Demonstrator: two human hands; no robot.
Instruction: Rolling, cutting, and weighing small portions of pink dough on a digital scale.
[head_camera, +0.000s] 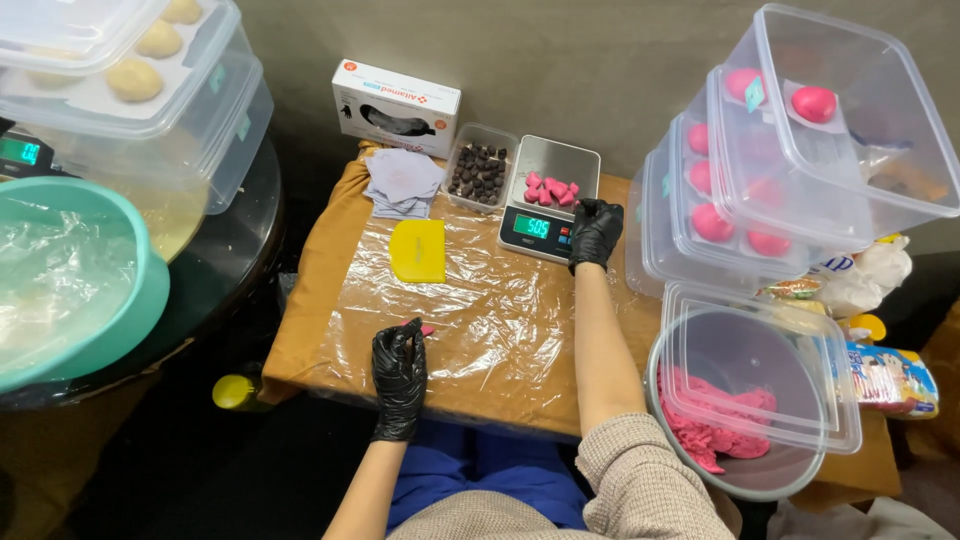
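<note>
Several pink dough pieces (551, 189) already lie on the scale (549, 197) at upper centre of the frame; more pink dough (712, 420) remains in the bowl (735, 480) at lower right, so portioning looks partway through; the right hand (594, 232), fingers curled, rests on the scale's front edge; the left hand (399, 371) pinches a small pink bit (427, 330) above the plastic-wrapped counter (500, 330).

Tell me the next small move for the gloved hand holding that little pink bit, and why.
Probably carry the small pink dough piece, pinched in the left hand, over to the pink pieces on the kitchen scale. The right hand already rests at the scale's front edge, and that platform is where the other cut portions lie, so this bit likely tops up the weighing.
</note>
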